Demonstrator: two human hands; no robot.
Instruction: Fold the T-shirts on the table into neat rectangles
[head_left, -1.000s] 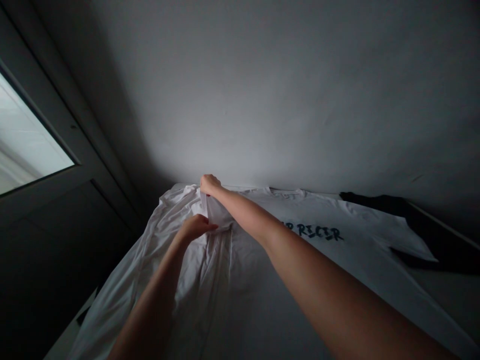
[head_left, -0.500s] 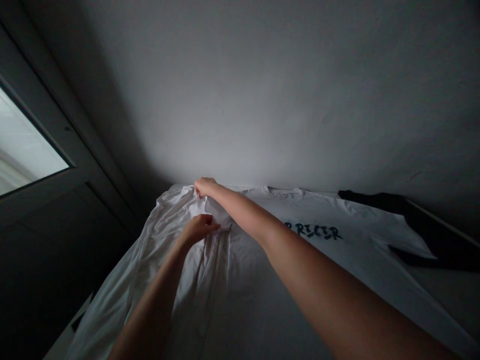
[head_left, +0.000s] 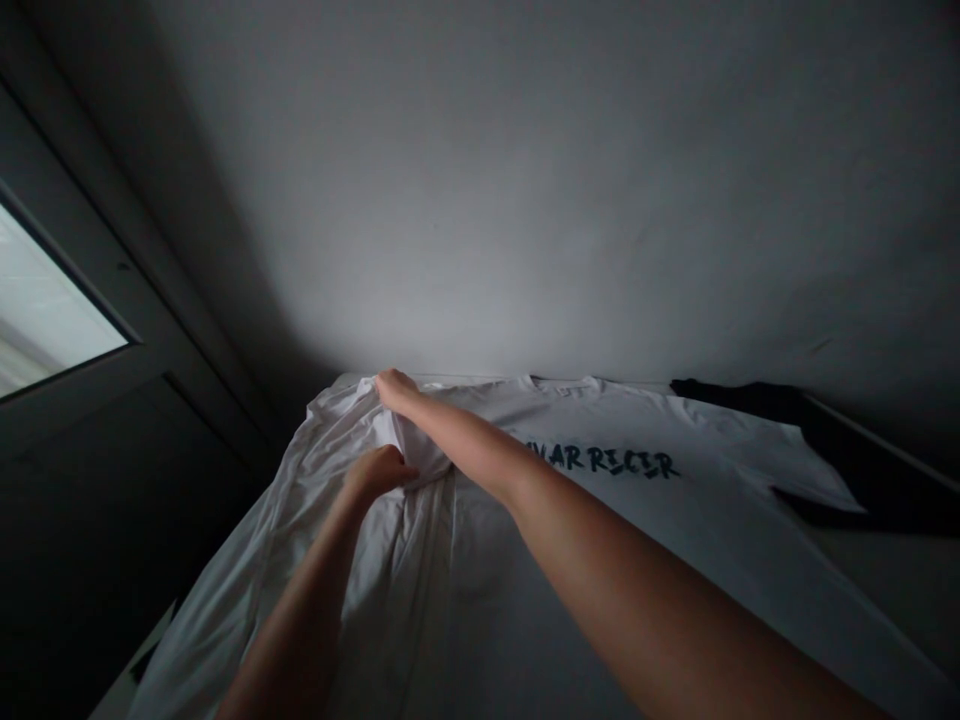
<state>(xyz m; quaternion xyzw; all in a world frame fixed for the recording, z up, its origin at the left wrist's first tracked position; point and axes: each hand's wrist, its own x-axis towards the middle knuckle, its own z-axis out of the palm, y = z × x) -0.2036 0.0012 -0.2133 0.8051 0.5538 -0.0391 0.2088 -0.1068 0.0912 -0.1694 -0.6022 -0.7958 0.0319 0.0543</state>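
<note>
A white T-shirt (head_left: 600,540) with dark lettering lies spread out, its neckline near the wall. At its left side my right hand (head_left: 394,388) pinches the upper edge of the sleeve cloth. Just below and nearer to me, my left hand (head_left: 381,470) is closed on the lower edge of the same sleeve. The sleeve (head_left: 424,452) is partly lifted between the two hands. Wrinkled white cloth (head_left: 300,500) lies under and left of them; where it meets the shirt is hard to tell in the dim light.
A grey wall (head_left: 525,200) rises right behind the shirt. On the left stands a dark door or window frame (head_left: 172,350) with a bright pane (head_left: 45,310). Black cloth (head_left: 885,480) lies at the right, partly under the shirt's right sleeve.
Both hands have moved slightly left, and my left hand a little lower. The sleeve cloth is pulled a bit to the left, and more of the lettering shows.
</note>
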